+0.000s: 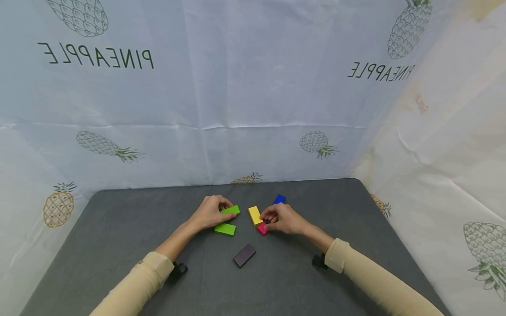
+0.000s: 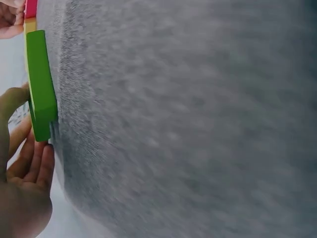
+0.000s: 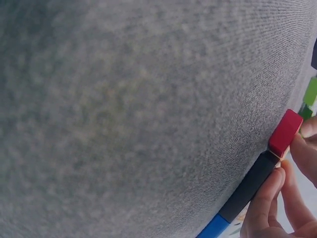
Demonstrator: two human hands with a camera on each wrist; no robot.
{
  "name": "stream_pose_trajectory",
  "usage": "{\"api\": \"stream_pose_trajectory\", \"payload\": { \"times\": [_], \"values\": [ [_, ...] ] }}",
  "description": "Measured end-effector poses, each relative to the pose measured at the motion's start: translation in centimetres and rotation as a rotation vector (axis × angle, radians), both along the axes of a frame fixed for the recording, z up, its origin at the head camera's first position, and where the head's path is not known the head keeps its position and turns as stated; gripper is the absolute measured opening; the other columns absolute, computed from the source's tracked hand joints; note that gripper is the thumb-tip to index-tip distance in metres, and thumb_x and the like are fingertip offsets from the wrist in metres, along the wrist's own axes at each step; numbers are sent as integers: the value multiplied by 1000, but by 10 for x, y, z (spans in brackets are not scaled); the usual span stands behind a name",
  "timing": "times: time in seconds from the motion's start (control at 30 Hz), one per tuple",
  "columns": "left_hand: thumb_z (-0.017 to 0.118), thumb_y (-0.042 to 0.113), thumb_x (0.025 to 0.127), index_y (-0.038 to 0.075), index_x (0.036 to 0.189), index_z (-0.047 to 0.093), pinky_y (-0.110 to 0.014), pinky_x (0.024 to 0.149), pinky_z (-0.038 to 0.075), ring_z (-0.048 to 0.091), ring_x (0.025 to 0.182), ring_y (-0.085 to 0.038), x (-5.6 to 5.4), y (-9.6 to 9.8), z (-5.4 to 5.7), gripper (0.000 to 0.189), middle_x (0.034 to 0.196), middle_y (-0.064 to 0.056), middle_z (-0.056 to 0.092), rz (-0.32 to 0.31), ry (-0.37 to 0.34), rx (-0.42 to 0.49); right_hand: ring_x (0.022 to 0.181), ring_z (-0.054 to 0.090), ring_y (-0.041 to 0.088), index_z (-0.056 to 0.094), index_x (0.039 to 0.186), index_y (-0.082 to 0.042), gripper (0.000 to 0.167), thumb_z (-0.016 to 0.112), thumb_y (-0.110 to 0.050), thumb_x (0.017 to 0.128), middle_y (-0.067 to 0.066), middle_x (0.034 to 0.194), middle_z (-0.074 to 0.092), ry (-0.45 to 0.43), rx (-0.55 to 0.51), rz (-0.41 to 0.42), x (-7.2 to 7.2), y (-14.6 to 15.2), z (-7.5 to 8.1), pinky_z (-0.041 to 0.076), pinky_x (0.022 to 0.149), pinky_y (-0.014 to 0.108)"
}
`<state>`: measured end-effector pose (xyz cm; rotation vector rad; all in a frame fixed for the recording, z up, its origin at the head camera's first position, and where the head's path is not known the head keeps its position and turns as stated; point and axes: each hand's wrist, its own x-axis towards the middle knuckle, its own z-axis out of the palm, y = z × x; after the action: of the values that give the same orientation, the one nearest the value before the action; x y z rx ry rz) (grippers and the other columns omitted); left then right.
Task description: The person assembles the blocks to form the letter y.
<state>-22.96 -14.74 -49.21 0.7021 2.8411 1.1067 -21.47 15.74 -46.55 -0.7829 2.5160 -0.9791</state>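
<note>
My left hand [image 1: 211, 213] grips the farther green block [image 1: 231, 210], its thumb along the near side and fingers behind. A second green block [image 1: 225, 229] lies just nearer, below the thumb; in the left wrist view a green block [image 2: 42, 79] covers part of the hand. My right hand [image 1: 285, 219] bends over a red block [image 1: 262, 228], thumb against it. Its other fingertips rest at a black block [image 3: 250, 186], which joins the red one end to end. A yellow block [image 1: 254, 215] touches the red one's far side. Beyond the right hand lies a blue block [image 1: 279, 199].
A dark block [image 1: 244, 255] lies by itself on the grey cloth-covered table [image 1: 213, 281], nearer than the others. A pineapple-print curtain [image 1: 245, 87] hangs behind the table's far edge and along its sides. Black bands [image 1: 319, 261] sit at both wrists.
</note>
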Motion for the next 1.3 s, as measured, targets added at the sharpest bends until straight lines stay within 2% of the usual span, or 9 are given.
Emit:
{"api": "stream_pose_trajectory", "payload": {
  "times": [0.53, 0.8, 0.97, 1.07, 1.2, 1.3],
  "values": [
    [84, 27, 97, 7, 112, 84, -32, 74, 58, 70, 82, -14, -32, 33, 8, 25, 100, -8, 82, -42, 20, -65, 98, 72, 13, 78, 121, -2, 28, 84, -9, 95, 12, 114, 78, 7, -2, -2, 1, 0, -2, 61, 86, 21],
    [82, 25, 99, 7, 114, 84, -30, 71, 57, 69, 79, -11, -41, 38, 4, 24, 101, -9, 81, -52, -14, -50, 97, 72, 12, 78, 121, -2, 28, 83, -9, 95, 11, 113, 78, 8, -6, -6, 1, 1, -2, 62, 87, 22],
    [82, 25, 99, 6, 116, 83, -30, 72, 56, 68, 80, -13, -42, 39, 1, 25, 102, -9, 80, -45, -20, -40, 97, 72, 11, 78, 121, -2, 28, 83, -9, 95, 11, 113, 78, 8, -5, -2, 0, 1, -2, 62, 87, 24],
    [81, 26, 99, 6, 121, 82, -35, 78, 59, 71, 89, -19, -42, 39, -1, 30, 109, -11, 80, -39, -24, -40, 97, 71, 11, 78, 121, -2, 28, 84, -9, 95, 12, 113, 78, 3, -7, -4, 0, 1, -1, 62, 87, 23],
    [82, 30, 98, 3, 129, 77, -45, 94, 61, 72, 107, -28, -42, 33, -1, 41, 121, -14, 77, -45, -24, -47, 97, 71, 11, 78, 121, -2, 27, 84, -9, 95, 11, 114, 78, -3, -4, -7, -1, 1, -1, 62, 87, 22],
    [85, 32, 96, 2, 129, 75, -48, 99, 59, 70, 112, -30, -42, 25, 0, 46, 123, -15, 75, -48, -27, -51, 97, 70, 11, 78, 121, -2, 28, 84, -9, 95, 11, 114, 78, -4, -2, -6, -1, 1, -1, 62, 87, 23]
  ]
}}
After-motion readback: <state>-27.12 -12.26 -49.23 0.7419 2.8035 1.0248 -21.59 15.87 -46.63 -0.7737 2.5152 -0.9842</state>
